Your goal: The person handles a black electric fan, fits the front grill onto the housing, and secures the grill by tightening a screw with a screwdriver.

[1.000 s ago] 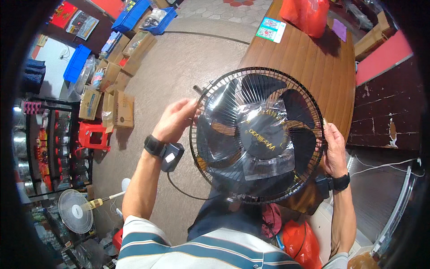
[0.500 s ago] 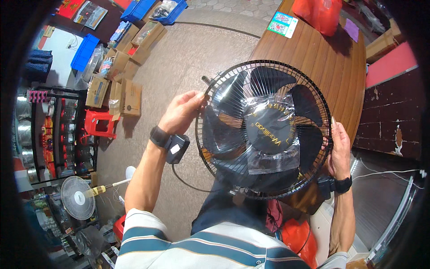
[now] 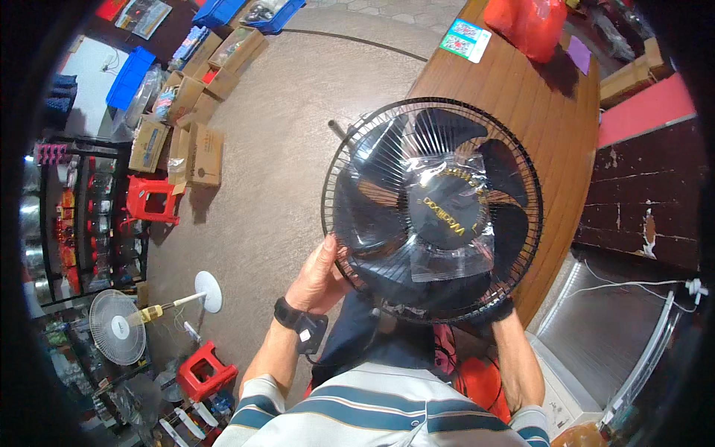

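A black fan head (image 3: 436, 208) with a round wire cage faces up in front of me, partly over the table edge. Dark blades show through the wires. A clear plastic bag (image 3: 454, 264) lies over the middle of the cage, above the dark round centre badge. My left hand (image 3: 322, 281) grips the cage's lower left rim, thumb on the near side and fingers tucked behind it. The right forearm (image 3: 518, 354) runs up under the lower right rim, where the fan covers my right hand and its fingers. A short dark rod end (image 3: 334, 126) sticks out past the upper left rim.
A brown wooden table (image 3: 514, 89) lies right, bearing a red plastic bag (image 3: 532, 26) and a code card (image 3: 465, 41). Cardboard boxes (image 3: 199, 156), red stools (image 3: 153, 200) and a white standing fan (image 3: 118, 326) stand left. A dark panel (image 3: 640, 194) borders the right.
My left hand has slid down the rim from upper left to lower left. My right hand has gone from the right rim to beneath the fan. The view has shifted slightly.
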### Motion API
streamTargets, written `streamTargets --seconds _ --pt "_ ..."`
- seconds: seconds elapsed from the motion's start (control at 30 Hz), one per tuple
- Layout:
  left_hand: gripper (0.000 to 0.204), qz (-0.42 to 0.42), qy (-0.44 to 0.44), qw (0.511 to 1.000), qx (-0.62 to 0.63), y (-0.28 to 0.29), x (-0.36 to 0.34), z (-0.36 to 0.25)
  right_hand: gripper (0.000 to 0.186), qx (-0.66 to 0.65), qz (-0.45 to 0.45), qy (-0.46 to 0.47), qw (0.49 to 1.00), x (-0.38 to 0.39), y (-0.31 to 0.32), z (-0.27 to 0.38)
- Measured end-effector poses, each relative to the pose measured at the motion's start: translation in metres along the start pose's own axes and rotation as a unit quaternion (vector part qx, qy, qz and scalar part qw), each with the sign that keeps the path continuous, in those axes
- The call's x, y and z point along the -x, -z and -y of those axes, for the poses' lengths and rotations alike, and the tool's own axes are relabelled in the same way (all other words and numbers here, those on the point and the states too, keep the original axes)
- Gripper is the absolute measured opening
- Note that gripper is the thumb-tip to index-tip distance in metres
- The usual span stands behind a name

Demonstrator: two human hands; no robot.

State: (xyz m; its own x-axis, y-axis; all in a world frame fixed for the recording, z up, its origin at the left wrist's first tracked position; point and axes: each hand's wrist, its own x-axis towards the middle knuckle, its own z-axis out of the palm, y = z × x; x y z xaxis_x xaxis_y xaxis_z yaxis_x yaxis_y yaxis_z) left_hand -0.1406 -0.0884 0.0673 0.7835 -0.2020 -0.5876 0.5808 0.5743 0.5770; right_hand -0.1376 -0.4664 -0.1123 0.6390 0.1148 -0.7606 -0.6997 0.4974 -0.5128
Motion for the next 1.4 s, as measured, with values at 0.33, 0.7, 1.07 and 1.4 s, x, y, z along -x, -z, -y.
streamTargets --seconds 0.33,0.7,1.07,1.4 --pt "0.079 0.022 -0.031 0.998 0.044 -0.011 -0.007 0.007 0.036 -0.015 0.011 -0.029 0.999 -0.028 -0.026 -0.032" --pt "0.069 -0.013 -0.044 0.998 0.037 -0.014 -0.013 -0.002 0.038 -0.019 -0.010 0.010 1.000 -0.034 -0.017 0.015" --pt "0.072 -0.037 -0.076 0.995 0.053 -0.016 -0.025 -0.001 0.041 -0.026 -0.004 -0.012 1.000 -0.029 -0.026 -0.005" --pt "0.069 0.001 -0.068 0.991 0.113 0.019 -0.048 -0.045 0.045 -0.031 0.009 -0.008 0.999 -0.051 -0.084 0.001"
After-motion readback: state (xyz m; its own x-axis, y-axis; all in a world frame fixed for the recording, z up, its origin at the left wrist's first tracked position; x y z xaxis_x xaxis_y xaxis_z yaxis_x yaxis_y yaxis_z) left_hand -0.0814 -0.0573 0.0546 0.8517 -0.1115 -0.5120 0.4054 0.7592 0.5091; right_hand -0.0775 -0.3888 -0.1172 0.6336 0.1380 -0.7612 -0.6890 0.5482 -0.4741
